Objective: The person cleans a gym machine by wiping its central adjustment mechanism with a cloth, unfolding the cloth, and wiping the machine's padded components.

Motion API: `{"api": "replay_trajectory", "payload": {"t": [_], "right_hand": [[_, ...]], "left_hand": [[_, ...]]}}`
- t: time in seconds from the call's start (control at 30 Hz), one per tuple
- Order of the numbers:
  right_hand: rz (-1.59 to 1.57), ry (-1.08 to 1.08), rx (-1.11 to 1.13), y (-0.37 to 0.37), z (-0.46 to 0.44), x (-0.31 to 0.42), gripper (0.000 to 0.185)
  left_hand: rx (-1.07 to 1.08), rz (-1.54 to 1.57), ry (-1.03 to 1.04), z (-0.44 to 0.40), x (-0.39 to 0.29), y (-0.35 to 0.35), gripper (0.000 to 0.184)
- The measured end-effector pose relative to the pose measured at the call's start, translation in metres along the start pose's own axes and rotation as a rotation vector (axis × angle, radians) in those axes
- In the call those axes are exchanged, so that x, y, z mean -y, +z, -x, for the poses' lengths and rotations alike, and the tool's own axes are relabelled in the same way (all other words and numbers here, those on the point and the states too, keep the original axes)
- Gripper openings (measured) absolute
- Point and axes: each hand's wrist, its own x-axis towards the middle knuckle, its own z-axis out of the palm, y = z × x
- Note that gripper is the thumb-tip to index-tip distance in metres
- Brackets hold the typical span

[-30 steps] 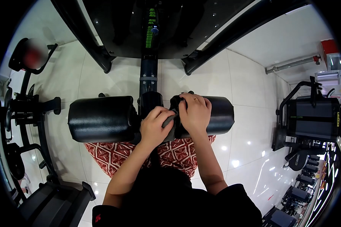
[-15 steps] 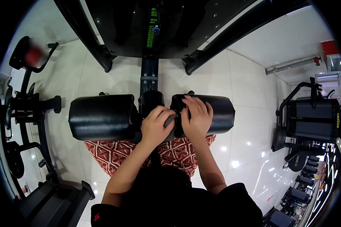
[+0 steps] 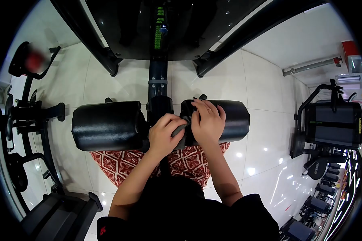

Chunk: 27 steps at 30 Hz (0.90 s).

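Note:
My left hand (image 3: pixel 163 135) is closed on a dark grey cloth (image 3: pixel 179 136), pressing it against the inner end of the right padded roller (image 3: pixel 235 120). Resting on top of that black roller is my right hand (image 3: pixel 208 123), its fingers stretched forward over the padding. The left padded roller (image 3: pixel 106 125) lies untouched on the other side of the black centre post (image 3: pixel 160 110). Part of the cloth is hidden by my left fingers. Red and white patterned fabric (image 3: pixel 189 164) covers my legs below the rollers.
A black machine frame (image 3: pixel 253 42) with slanted legs rises ahead, carrying a green-marked scale (image 3: pixel 159 32). Exercise machines stand at left (image 3: pixel 32 116) and right (image 3: pixel 330 124). Pale floor tiles (image 3: pixel 265 128) surround the rollers. A grey pipe (image 3: pixel 309 69) runs along the right wall.
The view has shifted very slightly. My left hand and the cloth have barely moved; my right hand stays on the right roller.

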Motion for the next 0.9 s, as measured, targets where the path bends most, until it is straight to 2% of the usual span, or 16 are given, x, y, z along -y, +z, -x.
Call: {"api": "replay_trajectory", "payload": {"t": [0.1,0.17,0.37,0.5,0.67,0.9], "right_hand": [[-0.01,0.048,0.067,-0.001,-0.012,0.002,0.017],[0.042,0.104,0.188,-0.004,-0.016,0.005,0.019],[0.005,-0.039,-0.048,0.0,0.008,-0.001,0.019],[-0.004,-0.062,-0.126,-0.002,0.031,-0.002,0.022],[0.005,-0.067,-0.139,-0.005,0.032,0.001,0.022],[-0.012,-0.004,-0.019,-0.001,-0.007,0.002,0.016]], "left_hand": [[0.012,-0.022,-0.003,-0.001,-0.002,-0.001,0.025],[0.007,-0.033,-0.025,-0.002,-0.004,0.001,0.024],[-0.019,-0.081,-0.062,-0.003,-0.005,0.004,0.023],[-0.031,-0.119,-0.091,-0.005,-0.006,0.005,0.024],[-0.012,-0.103,-0.073,-0.004,-0.005,0.004,0.024],[-0.019,-0.091,-0.067,-0.004,-0.003,0.004,0.024]]}}
